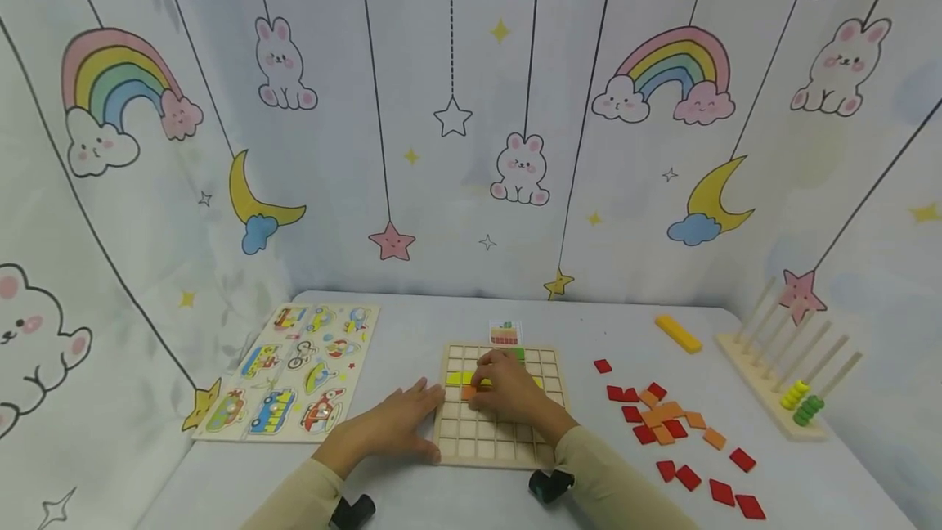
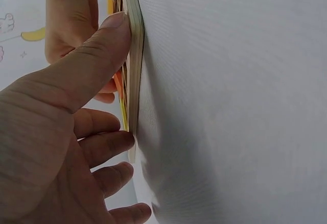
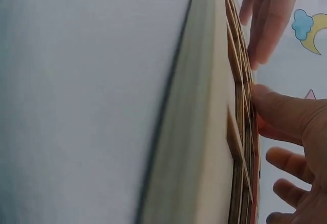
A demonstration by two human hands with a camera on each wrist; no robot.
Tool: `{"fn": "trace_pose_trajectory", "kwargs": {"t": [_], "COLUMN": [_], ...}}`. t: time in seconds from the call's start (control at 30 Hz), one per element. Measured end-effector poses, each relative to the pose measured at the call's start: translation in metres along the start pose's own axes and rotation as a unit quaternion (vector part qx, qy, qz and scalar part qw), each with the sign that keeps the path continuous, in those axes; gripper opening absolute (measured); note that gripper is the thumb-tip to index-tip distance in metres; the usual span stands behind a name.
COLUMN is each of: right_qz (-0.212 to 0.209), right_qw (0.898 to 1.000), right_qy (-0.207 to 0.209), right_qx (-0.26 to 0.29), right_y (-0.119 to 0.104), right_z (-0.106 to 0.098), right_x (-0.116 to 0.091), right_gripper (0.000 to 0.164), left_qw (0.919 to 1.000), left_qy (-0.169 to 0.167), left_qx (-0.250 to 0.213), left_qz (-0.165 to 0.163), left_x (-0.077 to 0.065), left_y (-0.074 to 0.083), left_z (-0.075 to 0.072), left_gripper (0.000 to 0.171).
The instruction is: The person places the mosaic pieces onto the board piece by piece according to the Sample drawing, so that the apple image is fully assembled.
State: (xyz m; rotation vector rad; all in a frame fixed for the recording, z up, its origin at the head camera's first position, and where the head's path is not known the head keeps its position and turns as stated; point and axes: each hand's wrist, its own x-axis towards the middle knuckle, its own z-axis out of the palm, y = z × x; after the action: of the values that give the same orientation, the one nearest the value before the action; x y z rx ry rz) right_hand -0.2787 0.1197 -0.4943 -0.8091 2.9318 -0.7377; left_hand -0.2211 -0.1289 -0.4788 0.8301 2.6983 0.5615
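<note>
A wooden grid board lies flat on the table. Yellow tiles and a green tile sit in its upper cells, and part of that area is hidden by a hand. My left hand rests along the board's left edge, its fingers spread and fairly straight; in the left wrist view, the thumb touches the rim. Above the board's upper middle, my right hand has curled fingers and pinches an orange tile at a cell, the tile partly covered by the fingertips.
Loose red tiles and orange tiles lie scattered right of the board. A small picture card is behind it. At left lies a vehicle picture puzzle. A yellow bar and a peg stand with beads are at right.
</note>
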Motion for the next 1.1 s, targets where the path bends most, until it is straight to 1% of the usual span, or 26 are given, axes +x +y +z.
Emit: {"fn": "trace_pose_trajectory", "kwargs": {"t": [0.23, 0.4, 0.5, 0.67, 0.7, 0.77, 0.83, 0.9, 1.0, 1.07, 1.1], "right_qz": [0.003, -0.013, -0.024, -0.031, -0.034, -0.027, -0.014, 0.014, 0.077, 0.119, 0.136], "right_qw": [1.0, 1.0, 0.999, 0.998, 0.998, 0.999, 0.999, 0.995, 0.983, 0.975, 0.973], "right_qy": [0.005, 0.005, -0.006, -0.042, -0.044, -0.038, -0.011, 0.028, 0.073, 0.086, 0.088], "right_qx": [-0.011, -0.025, -0.031, -0.026, -0.023, 0.007, 0.044, 0.096, 0.15, 0.168, 0.167], "right_y": [-0.005, -0.007, -0.007, -0.007, -0.006, -0.003, 0.007, 0.026, 0.066, 0.099, 0.115], "right_z": [-0.002, -0.004, -0.005, -0.006, -0.007, -0.015, -0.028, -0.047, -0.084, -0.107, -0.118], "right_x": [-0.002, -0.004, -0.005, -0.007, -0.009, -0.015, -0.025, -0.04, -0.072, -0.101, -0.116], "right_gripper": [0.016, 0.018, 0.018, 0.021, 0.022, 0.024, 0.027, 0.032, 0.04, 0.046, 0.048], "left_qw": [1.0, 1.0, 1.0, 1.0, 1.0, 0.9999, 0.9999, 0.9999, 0.9999, 0.9999, 0.9999], "left_qy": [0.0, 0.0, 0.0, -0.006, -0.007, -0.009, -0.008, -0.004, 0.001, 0.0, -0.001], "left_qx": [0.003, 0.002, 0.0, -0.004, -0.003, -0.005, -0.007, -0.009, -0.01, -0.011, -0.011], "left_qz": [0.003, 0.003, 0.004, -0.004, -0.004, -0.004, -0.005, -0.004, -0.005, -0.004, -0.004], "left_x": [0.0, 0.0, -0.001, -0.001, -0.001, -0.001, -0.001, -0.001, -0.001, -0.001, -0.001], "left_y": [-0.001, 0.0, 0.001, 0.004, 0.004, 0.005, 0.006, 0.007, 0.006, 0.006, 0.006], "left_z": [0.0, -0.001, -0.002, -0.002, -0.002, -0.002, -0.004, -0.005, -0.005, -0.004, -0.003], "left_gripper": [0.1, 0.101, 0.101, 0.101, 0.101, 0.1, 0.1, 0.099, 0.098, 0.098, 0.098]}}
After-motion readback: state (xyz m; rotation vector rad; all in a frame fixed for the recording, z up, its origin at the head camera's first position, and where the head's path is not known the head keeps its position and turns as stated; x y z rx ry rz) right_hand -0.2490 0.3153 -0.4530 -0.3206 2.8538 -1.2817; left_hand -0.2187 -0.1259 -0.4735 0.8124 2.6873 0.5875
